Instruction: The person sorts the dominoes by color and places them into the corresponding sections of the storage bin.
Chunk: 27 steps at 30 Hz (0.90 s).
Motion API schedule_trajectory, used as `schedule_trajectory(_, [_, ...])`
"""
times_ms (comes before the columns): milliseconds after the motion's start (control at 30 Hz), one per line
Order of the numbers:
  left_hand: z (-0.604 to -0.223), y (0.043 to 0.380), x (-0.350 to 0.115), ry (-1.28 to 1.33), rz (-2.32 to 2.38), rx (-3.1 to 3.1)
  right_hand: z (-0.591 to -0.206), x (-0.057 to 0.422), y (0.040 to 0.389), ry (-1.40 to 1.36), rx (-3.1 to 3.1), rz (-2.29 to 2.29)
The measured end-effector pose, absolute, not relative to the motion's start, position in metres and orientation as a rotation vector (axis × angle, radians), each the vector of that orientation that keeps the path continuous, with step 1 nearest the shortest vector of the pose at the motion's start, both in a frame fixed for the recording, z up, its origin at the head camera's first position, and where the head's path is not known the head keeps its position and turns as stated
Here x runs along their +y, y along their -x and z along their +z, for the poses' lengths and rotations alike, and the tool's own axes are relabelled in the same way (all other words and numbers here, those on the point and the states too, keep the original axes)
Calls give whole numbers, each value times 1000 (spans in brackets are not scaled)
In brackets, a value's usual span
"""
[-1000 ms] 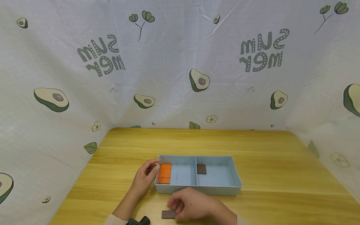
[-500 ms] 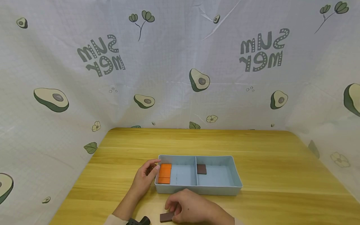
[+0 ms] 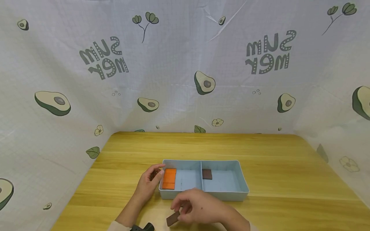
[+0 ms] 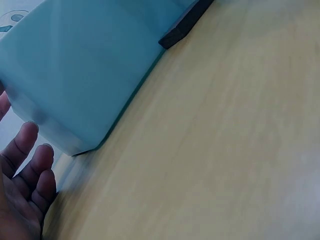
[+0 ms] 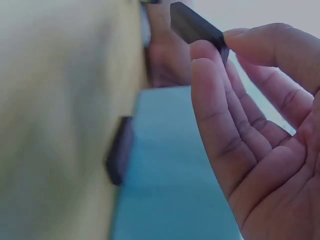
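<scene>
My right hand (image 3: 198, 205) pinches a flat dark brown rectangular tile (image 3: 172, 218) between thumb and fingertips, in front of the box. The right wrist view shows this tile (image 5: 196, 29) held at one end, tilted. A second dark piece (image 5: 120, 150) lies on the table along the box's front wall; the right hand hides it in the head view. My left hand (image 3: 148, 183) rests at the left end of the light blue two-compartment box (image 3: 225, 195), index finger and thumb at the rim. Its other fingers (image 4: 42, 165) are loosely bent beside the end wall.
Orange tiles (image 3: 169, 178) lie along the left wall of the left compartment. A brown tile (image 3: 207, 174) sits against the divider (image 3: 201, 179) in the right compartment. The wooden table (image 3: 277, 166) ends at a printed curtain (image 3: 173, 80).
The brown tile first slid a little toward me, then rose and turned to a slant in my right hand's pinch. The left hand and box have stayed put.
</scene>
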<state>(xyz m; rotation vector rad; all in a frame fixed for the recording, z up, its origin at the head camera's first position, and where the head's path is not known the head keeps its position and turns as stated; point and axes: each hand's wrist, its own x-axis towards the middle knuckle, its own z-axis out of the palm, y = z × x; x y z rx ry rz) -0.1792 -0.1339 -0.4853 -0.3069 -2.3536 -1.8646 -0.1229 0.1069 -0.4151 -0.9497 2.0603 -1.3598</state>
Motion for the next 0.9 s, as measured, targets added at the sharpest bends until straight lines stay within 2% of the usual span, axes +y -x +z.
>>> schedule_trajectory(533, [-483,177,-133,274,-1862,-2374,-371,171,143,821,2309,-1537])
schedule_trajectory(900, [-483,177,-134,274,-1854,-2383,-360,221,158,439,2503,-1587])
